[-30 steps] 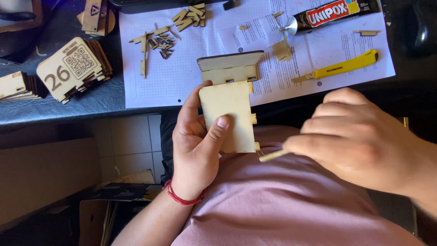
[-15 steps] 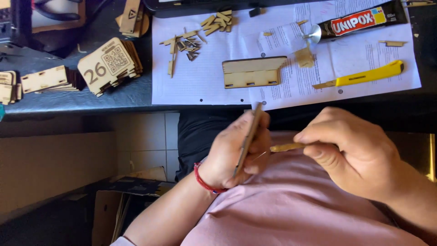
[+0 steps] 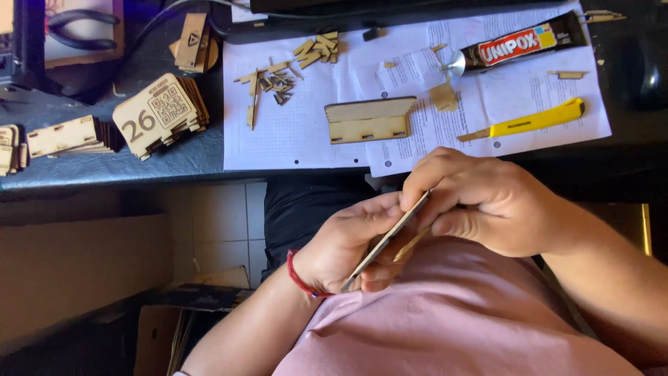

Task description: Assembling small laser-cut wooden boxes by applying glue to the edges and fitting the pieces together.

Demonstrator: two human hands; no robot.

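— How was the thin wooden panel [image 3: 385,241] lying?

— It was seen edge-on, its long axis slanted from near left up to far right, over the lap. It was gripped by the left hand [image 3: 346,245], curled round its lower end.

— And the right hand [image 3: 480,203]?

— Closed on the panel's upper end, a small wooden stick [image 3: 410,245] pinched beneath. A flat wooden piece [image 3: 369,119], yellow knife [image 3: 532,121] and glue tube [image 3: 518,46] were laid on the far desk.

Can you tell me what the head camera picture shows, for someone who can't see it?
Both hands, left hand and right hand, hold a thin wooden panel edge-on above a pink shirt. On the desk beyond lie a glue tube, yellow knife and wooden pieces.
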